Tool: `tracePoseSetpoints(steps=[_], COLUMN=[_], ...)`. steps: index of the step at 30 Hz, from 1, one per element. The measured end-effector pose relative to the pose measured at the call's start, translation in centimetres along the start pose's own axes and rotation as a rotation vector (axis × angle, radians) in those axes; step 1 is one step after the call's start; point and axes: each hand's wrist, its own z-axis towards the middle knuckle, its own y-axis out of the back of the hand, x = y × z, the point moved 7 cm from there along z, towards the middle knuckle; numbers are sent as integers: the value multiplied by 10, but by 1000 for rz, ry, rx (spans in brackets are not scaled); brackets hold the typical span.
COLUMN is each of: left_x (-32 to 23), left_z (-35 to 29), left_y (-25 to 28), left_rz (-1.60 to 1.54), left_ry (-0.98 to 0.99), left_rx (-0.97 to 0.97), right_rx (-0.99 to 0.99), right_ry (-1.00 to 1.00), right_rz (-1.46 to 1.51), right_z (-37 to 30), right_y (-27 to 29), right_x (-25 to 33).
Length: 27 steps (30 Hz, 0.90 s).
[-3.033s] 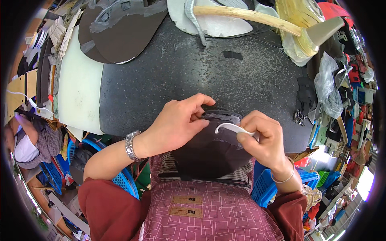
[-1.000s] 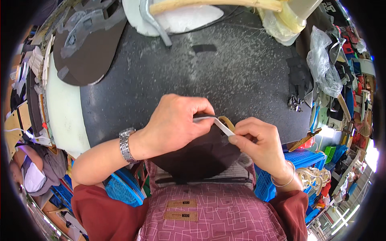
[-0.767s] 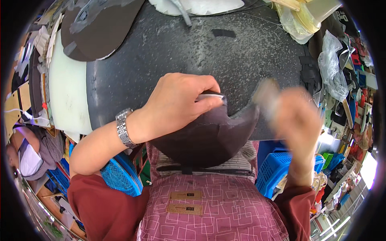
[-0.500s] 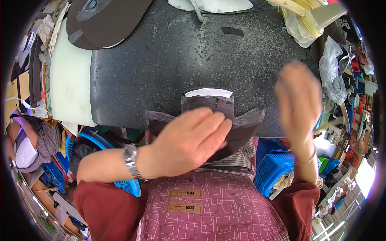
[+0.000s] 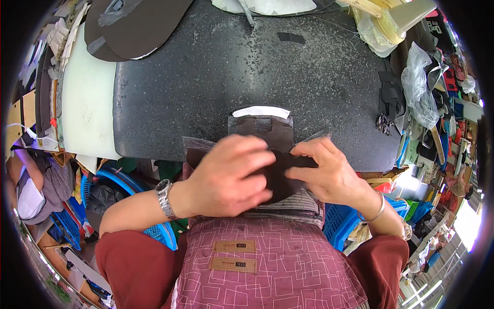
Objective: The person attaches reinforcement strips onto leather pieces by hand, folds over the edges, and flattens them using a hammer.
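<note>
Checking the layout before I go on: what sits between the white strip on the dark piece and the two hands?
In the head view, only the dark piece's own brown surface lies between the white strip and the left hand and right hand.

Dk brown leather piece (image 5: 267, 135) w/ white strip (image 5: 261, 111); black speckled table (image 5: 206, 77); maroon checked apron (image 5: 267, 268).

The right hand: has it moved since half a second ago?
Yes. The right hand was raised and blurred over the black table out to the right; it has come down and inward onto the dark leather piece, beside the left hand.

Speckled black worktable (image 5: 206, 77), white board (image 5: 85, 103), plastic bags (image 5: 419, 92)
</note>
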Motion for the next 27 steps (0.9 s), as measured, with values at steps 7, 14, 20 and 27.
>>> tracePoseSetpoints(steps=[7,14,20,27], left_x=[25,-19,50,62], left_z=[20,11,17,15], left_y=[28,13,2,3], left_rz=[483,541,-447,-491], left_ry=[394,-296,621,712], left_rx=[-277,-441,-458,-407], right_rx=[-404,314,-416,-602], right_ry=[-528,-762,203,-97], right_rz=[734,664,-328,-257], right_z=[40,48,45,29], right_y=[33,-2,35,34], right_x=[-56,-51,18,2])
